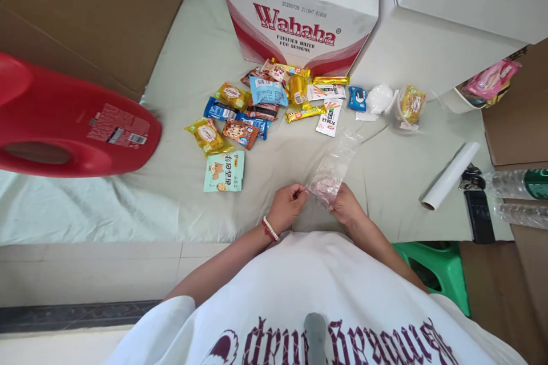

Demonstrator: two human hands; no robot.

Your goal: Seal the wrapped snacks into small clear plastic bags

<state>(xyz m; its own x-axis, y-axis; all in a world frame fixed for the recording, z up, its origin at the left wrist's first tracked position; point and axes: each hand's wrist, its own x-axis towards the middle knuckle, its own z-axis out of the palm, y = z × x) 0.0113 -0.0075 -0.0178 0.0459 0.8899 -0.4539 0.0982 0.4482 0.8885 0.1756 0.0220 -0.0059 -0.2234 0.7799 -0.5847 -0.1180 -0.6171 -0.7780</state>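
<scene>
A clear plastic bag [336,162] hangs between my two hands, close to my body at the table's front edge. My left hand [287,206] pinches its left edge with the fingers closed. On the other side my right hand [345,205] is partly inside or behind the film, its fingers showing blurred through the plastic and closed on the bag. To the left lies a mint-green snack packet [224,171] with a squirrel picture. Beyond it are a yellow-wrapped snack [208,136], a brown packet [240,133], a light blue packet [269,91] and a white packet [329,117].
A Wahaha water carton [299,17] stands behind the snacks. A big red jug [77,120] lies at the left. Rightward are a clear tub [406,111] with a snack, a white roll [450,175], keys [471,177], a black case [478,217] and plastic bottles [509,184]. Below sits a green stool [445,268].
</scene>
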